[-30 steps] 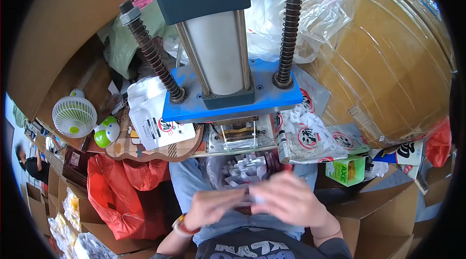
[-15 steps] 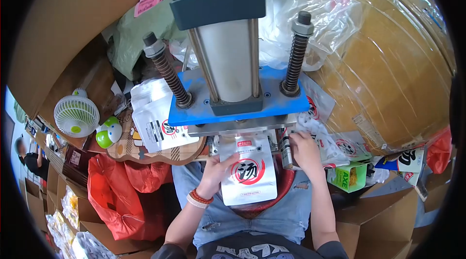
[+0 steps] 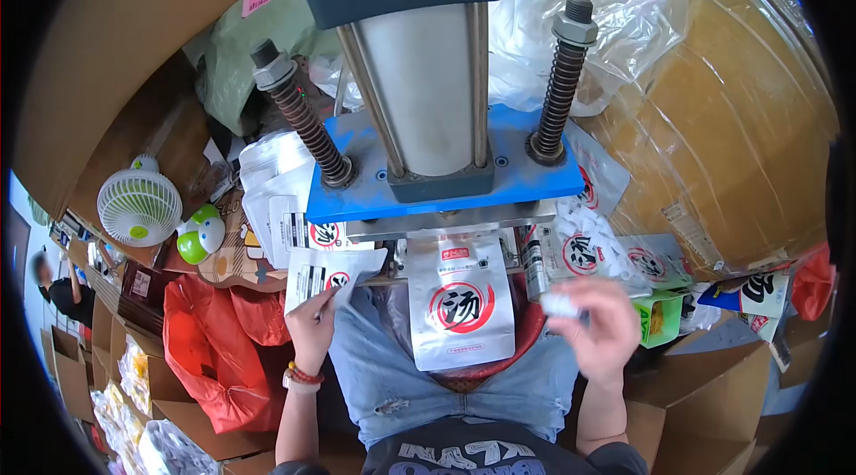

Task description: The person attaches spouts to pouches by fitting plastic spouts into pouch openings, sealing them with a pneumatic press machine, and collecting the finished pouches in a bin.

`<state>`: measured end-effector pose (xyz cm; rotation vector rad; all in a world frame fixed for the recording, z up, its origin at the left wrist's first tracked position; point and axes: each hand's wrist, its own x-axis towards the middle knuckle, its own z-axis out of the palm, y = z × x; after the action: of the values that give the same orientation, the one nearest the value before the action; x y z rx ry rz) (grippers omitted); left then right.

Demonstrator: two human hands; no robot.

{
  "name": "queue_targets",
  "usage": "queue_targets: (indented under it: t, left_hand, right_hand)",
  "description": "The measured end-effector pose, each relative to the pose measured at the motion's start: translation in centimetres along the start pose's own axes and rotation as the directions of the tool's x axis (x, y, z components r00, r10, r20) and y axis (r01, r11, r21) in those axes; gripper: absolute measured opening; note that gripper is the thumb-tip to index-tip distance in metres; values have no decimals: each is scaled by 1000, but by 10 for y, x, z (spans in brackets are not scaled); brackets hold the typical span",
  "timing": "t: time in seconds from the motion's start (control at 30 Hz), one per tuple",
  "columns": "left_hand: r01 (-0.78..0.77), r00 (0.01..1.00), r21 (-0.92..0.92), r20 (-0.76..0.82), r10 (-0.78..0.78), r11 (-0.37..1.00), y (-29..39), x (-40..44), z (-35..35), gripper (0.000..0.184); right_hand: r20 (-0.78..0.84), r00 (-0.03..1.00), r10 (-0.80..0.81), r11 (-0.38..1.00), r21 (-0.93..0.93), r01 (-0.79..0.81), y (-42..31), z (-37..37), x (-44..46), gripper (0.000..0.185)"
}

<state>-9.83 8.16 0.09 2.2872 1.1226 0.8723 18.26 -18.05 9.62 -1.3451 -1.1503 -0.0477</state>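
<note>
Left grip: pouch, whitish, black-red print | Right grip: white piece

From a camera worn on the wearer's head, my single wide view faces forward and steeply down, with the press rising close at top center and the wearer's dark shirt and jeans along the bottom edge. The left hand and right hand show within arm's length at either side of the lower middle, while the rounded frame, dark at its corners, bends the big carton along the right and reaches a person well away at far left.
</note>
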Motion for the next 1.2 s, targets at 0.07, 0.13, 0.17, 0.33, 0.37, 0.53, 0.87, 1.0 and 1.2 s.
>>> queue_targets:
  t: [0.07,0.13,0.17,0.33,0.37,0.53,0.87,1.0,1.2]
  left_hand:
    - [0,999,-42,-40,-2,999,35,-10,-14,35]
    - [-146,983,-57,-119,138,988,58,-22,-16,38]
    - [-270,955,-30,-133,264,962,80,-22,-19,39]
    - [-549,816,-235,59,575,802,123,-29,-50,19]
    - [-598,773,-277,48,632,752,128,-31,-55,14]
    - [-88,912,-449,324,253,889,122,-40,0,18]
    - [655,756,-714,619,-212,250,101,21,91,19]
    - [620,776,-674,603,-185,402,102,25,82,27]
    - [-197,980,513,108,164,835,23,45,21,98]
  right_hand:
    - [28,988,-153,986,-68,155,-26,16,6,30]
    - [159,951,-263,955,-98,281,-28,31,8,30]
    - [284,917,-281,935,-135,328,-22,40,9,29]
    - [464,812,-354,935,157,317,-43,42,15,29]
    - [475,784,-400,915,261,309,-55,33,17,29]
    - [378,925,41,998,-62,-19,-31,37,14,57]
    - [-61,980,191,644,-746,-172,92,4,28,24]
    - [107,925,364,502,-859,-99,122,6,4,21]
    - [-31,936,351,794,-519,-316,105,-7,-16,23]
